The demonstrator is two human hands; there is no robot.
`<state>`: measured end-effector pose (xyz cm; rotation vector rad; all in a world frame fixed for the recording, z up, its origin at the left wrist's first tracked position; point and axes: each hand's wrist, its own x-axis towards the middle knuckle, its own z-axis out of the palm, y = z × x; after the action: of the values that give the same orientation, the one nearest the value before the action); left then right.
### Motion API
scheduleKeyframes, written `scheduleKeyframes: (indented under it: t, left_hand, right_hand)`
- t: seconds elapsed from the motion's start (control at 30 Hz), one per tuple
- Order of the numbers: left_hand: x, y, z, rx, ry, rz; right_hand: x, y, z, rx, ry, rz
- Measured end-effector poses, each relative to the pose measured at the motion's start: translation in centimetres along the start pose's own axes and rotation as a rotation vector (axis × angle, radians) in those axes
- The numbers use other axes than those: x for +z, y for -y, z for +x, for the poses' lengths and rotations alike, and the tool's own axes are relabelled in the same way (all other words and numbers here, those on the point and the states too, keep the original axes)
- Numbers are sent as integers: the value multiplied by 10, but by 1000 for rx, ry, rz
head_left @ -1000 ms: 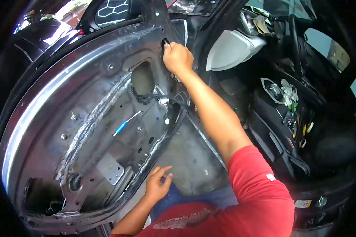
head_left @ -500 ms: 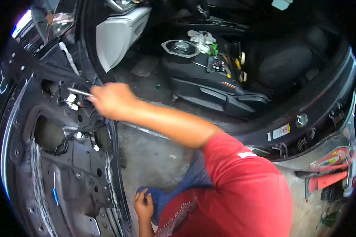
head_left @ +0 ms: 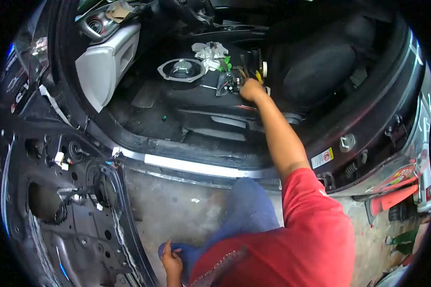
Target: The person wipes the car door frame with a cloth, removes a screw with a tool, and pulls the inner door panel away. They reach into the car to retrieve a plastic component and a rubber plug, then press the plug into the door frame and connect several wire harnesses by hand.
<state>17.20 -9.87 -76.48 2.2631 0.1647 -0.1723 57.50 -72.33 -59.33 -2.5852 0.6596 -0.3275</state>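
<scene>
My right hand (head_left: 252, 90) reaches onto the car seat (head_left: 196, 98), among a small heap of tools. Its fingers are closed and point down; what they grip is hidden. Just left of it are a clear plastic bag of small parts (head_left: 223, 84) and a thin metal rod (head_left: 208, 86). Yellow-handled pliers (head_left: 259, 77) lie beyond the hand. An oval speaker (head_left: 182, 70) rests farther left on the seat, beside a crumpled white cloth (head_left: 210, 53). My left hand (head_left: 171, 259) hangs by my knee, fingers loosely bent and apart, holding nothing.
On the left stands the stripped door (head_left: 88, 239), its wiring and white connector (head_left: 61, 161) exposed. A blue-handled screwdriver (head_left: 63, 270) lies on it. The door sill (head_left: 191, 165) runs between me and the seat. A red stand (head_left: 392, 201) is on the right.
My right hand has moved from the door, where it held a metal tool, across to the tools on the seat. The view has shifted right. My left hand stays by my knee.
</scene>
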Motion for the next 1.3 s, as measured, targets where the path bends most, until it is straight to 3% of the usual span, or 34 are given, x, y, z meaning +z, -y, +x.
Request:
scheduleKeyframes:
  t: [0.03, 0.07, 0.1, 0.2, 0.3, 0.37, 0.43, 0.53, 0.6, 0.63, 0.67, 0.8, 0.83, 0.93, 1.0, 1.03, 1.07, 1.1, 1.13, 1.17, 1.2, 1.23, 1.27, 1.3]
  left_hand:
    - [9, 1, 7, 112, -20, 29]
    - [12, 1, 10, 218, -38, 58]
    - [9, -17, 7, 201, -28, 60]
    - [-19, -122, -11, 145, 312, 157]
    - [-48, -207, -11, 140, 389, 145]
    - [-79, -278, -6, 197, 384, 48]
    - [-117, -367, -2, 351, 321, -111]
    - [-219, -552, -6, 643, 261, -148]
    - [-293, -657, -20, 962, 288, -163]
    - [-323, -705, -36, 1096, 269, -213]
    - [-350, -745, -65, 1099, 258, -229]
    - [-390, -841, -138, 1298, 227, -124]
    - [-389, -856, -149, 1376, 217, -68]
    - [-370, -892, -182, 1641, 146, 117]
    - [-354, -914, -203, 1816, 152, 116]
    - [-332, -914, -216, 1876, 24, -31]
    - [-388, -933, -251, 1660, 572, 197]
    - [-375, -955, -243, 2052, 402, 221]
    - [-379, -960, -250, 2145, 448, 134]
    - [-378, -967, -249, 2352, 415, 18]
    - [-375, -962, -253, 2346, 517, -216]
    - [-384, -969, -260, 2341, 759, -106]
    - [-373, -970, -266, 2342, 869, -202]
    - [-343, -955, -265, 2420, 717, -516]
  right_hand:
    - [-4, 3, 1, -69, 91, -26]
    - [2, 2, -13, -59, 18, -52]
    - [7, 5, -23, -40, -63, 7]
    - [18, 0, -46, -151, -311, 160]
    - [-3, 10, -76, -237, -418, 161]
    - [-15, 17, -114, -256, -365, 165]
    - [-32, 29, -172, -197, -33, 97]
    - [-52, 26, -282, -356, 731, -24]
    - [-119, 36, -357, -398, 1094, 8]
    - [-159, 44, -390, -433, 1128, -72]
    - [-176, 40, -418, -485, 1234, -99]
    - [-247, 22, -465, -498, 1465, -148]
    - [-267, 13, -471, -447, 1453, -142]
    - [-305, 1, -440, -381, 1129, -220]
    - [-360, 27, -422, -184, 927, -248]
    - [-342, 5, -427, -215, 812, -165]
    - [-351, 3, -428, -240, 764, -194]
    - [-375, 2, -431, -242, 765, -201]
    - [-409, 19, -447, -50, 624, -29]
    - [-444, 27, -467, 5, 483, 94]
    - [-459, 27, -475, 46, 573, -15]
    - [-447, 11, -491, 73, 590, -47]
    - [-459, -3, -510, 97, 569, 5]
    - [-453, -21, -528, 165, 631, -45]
